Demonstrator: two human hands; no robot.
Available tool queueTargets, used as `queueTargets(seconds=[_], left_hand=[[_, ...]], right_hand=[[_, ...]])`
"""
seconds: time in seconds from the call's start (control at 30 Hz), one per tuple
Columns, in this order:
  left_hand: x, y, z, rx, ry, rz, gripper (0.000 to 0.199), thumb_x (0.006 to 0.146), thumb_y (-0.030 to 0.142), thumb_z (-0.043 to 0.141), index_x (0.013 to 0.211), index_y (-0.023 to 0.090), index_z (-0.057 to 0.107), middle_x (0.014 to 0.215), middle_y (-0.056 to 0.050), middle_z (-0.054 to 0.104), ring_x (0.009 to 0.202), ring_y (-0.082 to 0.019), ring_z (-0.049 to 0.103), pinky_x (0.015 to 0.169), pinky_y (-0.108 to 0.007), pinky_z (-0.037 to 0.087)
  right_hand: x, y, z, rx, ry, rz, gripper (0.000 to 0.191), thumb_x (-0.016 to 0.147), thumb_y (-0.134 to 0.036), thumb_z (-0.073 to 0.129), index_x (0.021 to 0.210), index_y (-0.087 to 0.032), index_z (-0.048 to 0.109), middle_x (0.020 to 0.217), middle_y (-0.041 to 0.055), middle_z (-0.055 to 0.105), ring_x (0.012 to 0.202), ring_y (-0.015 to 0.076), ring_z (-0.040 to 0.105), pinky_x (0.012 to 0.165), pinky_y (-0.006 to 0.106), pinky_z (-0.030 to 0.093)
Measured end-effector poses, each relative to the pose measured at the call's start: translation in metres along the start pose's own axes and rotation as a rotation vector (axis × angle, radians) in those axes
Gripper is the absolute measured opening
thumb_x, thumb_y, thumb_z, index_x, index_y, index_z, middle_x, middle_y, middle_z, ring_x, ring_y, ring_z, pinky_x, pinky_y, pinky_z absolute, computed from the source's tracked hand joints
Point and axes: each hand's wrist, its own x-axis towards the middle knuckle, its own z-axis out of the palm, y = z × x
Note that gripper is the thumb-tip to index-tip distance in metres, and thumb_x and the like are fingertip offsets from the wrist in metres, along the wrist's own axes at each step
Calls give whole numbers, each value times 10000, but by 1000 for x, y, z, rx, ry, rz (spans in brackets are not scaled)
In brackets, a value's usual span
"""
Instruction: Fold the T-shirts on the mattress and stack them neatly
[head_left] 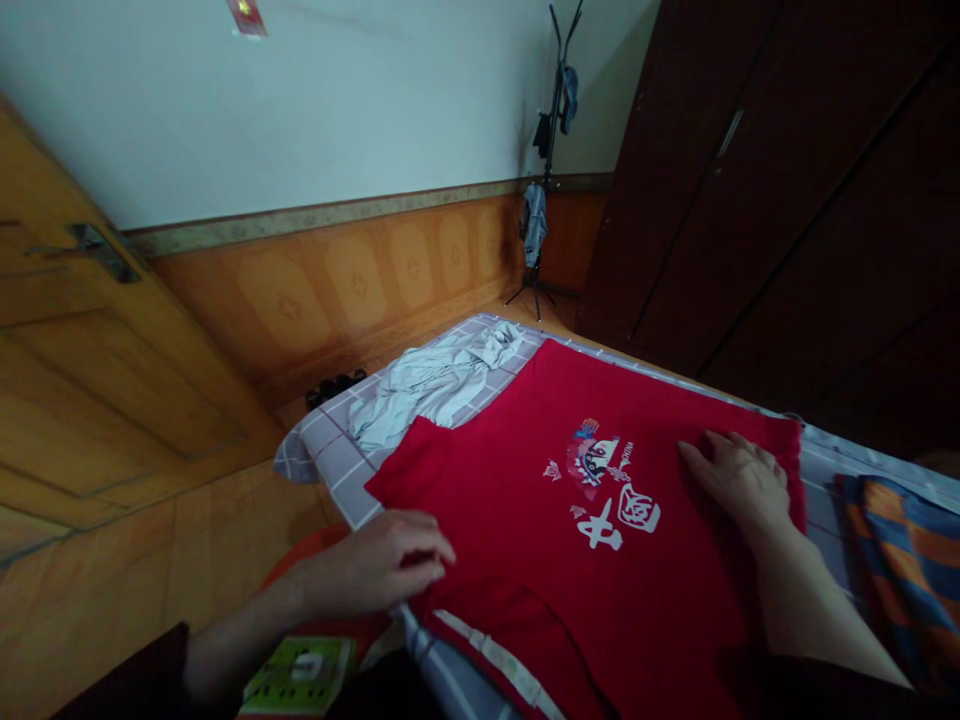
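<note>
A red T-shirt [495,480] lies spread over a bed with a grey checked sheet [337,460]. Its printed picture and white characters face up, and the neckline with a white band is toward me. My right hand [739,480] rests on the shirt's right part, fingers apart and holding nothing. Beside the left sleeve, near the bed's edge, is my left hand [401,560], its fingers curled loosely with a gap between thumb and fingers. Nothing shows in it.
Crumpled pale cloth [435,380] lies at the bed's far left. Folded orange and blue checked clothing [907,550] is at the right. A green patterned item [300,675] is below my left forearm. Beyond the bed stand a coat rack [553,130] and dark wardrobe [697,200].
</note>
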Motion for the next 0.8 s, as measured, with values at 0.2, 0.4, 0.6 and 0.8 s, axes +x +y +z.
queueTargets(seconds=[0.2,0.4,0.6,0.8], left_hand=[[2,-87,-8,342,481,-483,233,887,344,503,1015,178,604,1000,-77,613,965,-232,563,859,-363,435],[10,-101,-6,411,420,-536,184,829,363,579,824,180,569,875,-65,578,887,-244,537,793,-347,413],[15,-107,-8,118,569,-567,153,790,321,544,710,210,477,693,8,526,715,-195,519,706,-312,386],[17,-111,-19,-357,638,-545,271,752,458,521,775,191,476,677,17,567,609,-155,552,576,-261,427]], right_hand=[[-32,-104,-49,73,3,-358,605,859,-518,491,1306,-111,507,1377,204,446,1245,362,418,985,484,364],[-124,-214,-82,240,-376,-914,653,880,-496,473,1388,-88,414,1477,198,297,1377,341,225,1114,504,206],[-167,-235,-54,451,-521,-1104,726,885,-586,404,1436,-120,324,1513,169,213,1405,311,115,1143,501,95],[-167,-229,-48,564,-503,-1105,671,898,-549,417,1429,-147,343,1521,157,207,1409,302,97,1144,501,65]])
